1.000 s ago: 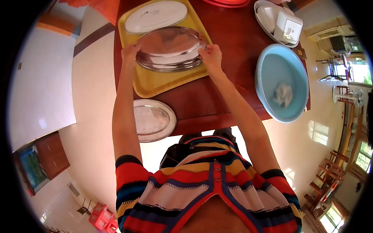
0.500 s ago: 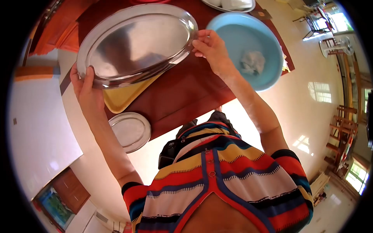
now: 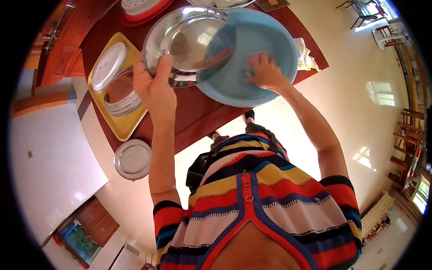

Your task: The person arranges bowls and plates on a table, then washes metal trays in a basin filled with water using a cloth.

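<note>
My left hand (image 3: 157, 87) grips the lower left rim of a shiny oval metal platter (image 3: 184, 42), thumb on its upper face. The platter is tilted, and its right end overlaps the blue basin (image 3: 286, 40). Inside the basin, my right hand (image 3: 265, 74) reaches down with its fingers spread. No cloth shows in the basin now; whether one lies under that hand I cannot tell.
A yellow tray (image 3: 120, 128) on the red table (image 3: 198, 121) carries a white oval dish (image 3: 109, 66) and stacked metal platters (image 3: 121, 101). Another metal plate (image 3: 133, 158) sits below the table's corner. A white-and-yellow cloth (image 3: 306, 55) lies right of the basin; a red-and-white container (image 3: 140, 6) stands behind.
My right hand has let go of the platter and moved down into the basin. My left hand has carried the platter rightward, uncovering the yellow tray. The basin's white cloth is out of sight.
</note>
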`<state>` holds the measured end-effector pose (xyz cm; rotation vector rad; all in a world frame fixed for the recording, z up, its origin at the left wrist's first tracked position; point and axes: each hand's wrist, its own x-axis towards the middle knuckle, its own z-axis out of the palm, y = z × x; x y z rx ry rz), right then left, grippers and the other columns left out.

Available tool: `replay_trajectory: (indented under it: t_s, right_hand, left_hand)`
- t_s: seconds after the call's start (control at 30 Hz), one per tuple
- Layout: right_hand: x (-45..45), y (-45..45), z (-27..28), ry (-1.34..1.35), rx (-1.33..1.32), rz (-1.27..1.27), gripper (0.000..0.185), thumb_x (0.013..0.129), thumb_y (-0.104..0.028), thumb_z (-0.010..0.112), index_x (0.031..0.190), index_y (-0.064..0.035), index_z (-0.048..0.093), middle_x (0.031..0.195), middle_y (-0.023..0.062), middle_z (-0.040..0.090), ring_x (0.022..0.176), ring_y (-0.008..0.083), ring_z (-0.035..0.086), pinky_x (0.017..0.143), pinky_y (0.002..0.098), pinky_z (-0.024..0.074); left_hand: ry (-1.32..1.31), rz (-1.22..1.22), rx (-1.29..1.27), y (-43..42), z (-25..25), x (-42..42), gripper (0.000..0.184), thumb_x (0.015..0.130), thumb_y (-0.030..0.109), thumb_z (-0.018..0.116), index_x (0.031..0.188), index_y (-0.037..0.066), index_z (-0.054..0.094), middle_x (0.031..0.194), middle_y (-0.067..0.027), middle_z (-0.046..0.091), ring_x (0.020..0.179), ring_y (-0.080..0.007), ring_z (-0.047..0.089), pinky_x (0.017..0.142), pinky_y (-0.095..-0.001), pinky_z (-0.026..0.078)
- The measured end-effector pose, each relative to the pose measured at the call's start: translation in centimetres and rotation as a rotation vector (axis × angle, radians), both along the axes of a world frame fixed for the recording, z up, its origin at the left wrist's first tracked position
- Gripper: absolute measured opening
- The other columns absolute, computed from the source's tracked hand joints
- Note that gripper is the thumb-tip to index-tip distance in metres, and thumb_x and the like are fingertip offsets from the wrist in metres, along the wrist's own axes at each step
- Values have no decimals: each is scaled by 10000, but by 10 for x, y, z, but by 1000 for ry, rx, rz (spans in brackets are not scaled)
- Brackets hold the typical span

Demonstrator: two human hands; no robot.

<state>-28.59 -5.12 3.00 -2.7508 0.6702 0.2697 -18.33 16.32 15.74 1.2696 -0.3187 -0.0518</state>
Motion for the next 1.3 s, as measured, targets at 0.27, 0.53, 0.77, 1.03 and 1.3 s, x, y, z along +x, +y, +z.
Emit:
replay_trajectory:
  t_s: [0.27, 0.53, 0.77, 1.03, 1.3]
  right_hand:
    - [22, -46, -37, -128, 223, 231, 416, 757, -235, 590, 1109, -31, 500, 1031, 249, 544, 996, 386, 543, 807, 419, 468]
    - [-5, -24, 33, -682, 897, -162, 308, 752, -100, 598, 1042, -36, 517, 954, 139, 571, 886, 233, 566, 767, 296, 454]
    - [28, 47, 79, -1155, 918, 237, 373, 784, -30, 503, 1152, -72, 460, 1283, 138, 381, 1149, 279, 414, 935, 358, 369]
    - [85, 7, 38, -1214, 670, 155, 397, 824, -201, 448, 1187, -40, 461, 1245, 191, 434, 1160, 360, 394, 995, 383, 305]
    - [80, -39, -23, -647, 1091, -484, 406, 846, -221, 424, 1174, 17, 431, 1127, 237, 504, 1023, 364, 506, 888, 364, 399]
  left_hand:
    - [-98, 29, 164, -54, -35, -14, 285, 816, 1, 598, 1085, -38, 511, 914, -52, 597, 767, -74, 541, 719, -202, 440]
    - [-135, 117, 198, -79, -51, -25, 247, 824, 37, 578, 1055, -30, 525, 865, -33, 574, 725, -70, 511, 663, -203, 428]
    - [-42, 57, 88, -79, -59, -24, 309, 846, -1, 509, 1147, -15, 441, 1042, -95, 542, 893, -149, 549, 796, -258, 460]
    - [-9, 71, 111, -74, -59, -34, 285, 836, 6, 538, 1111, -27, 468, 937, -48, 564, 791, -81, 520, 734, -214, 435]
    - [-16, 177, 92, -67, -76, -23, 301, 835, -17, 546, 1122, -32, 457, 994, -79, 561, 853, -113, 523, 793, -243, 427]
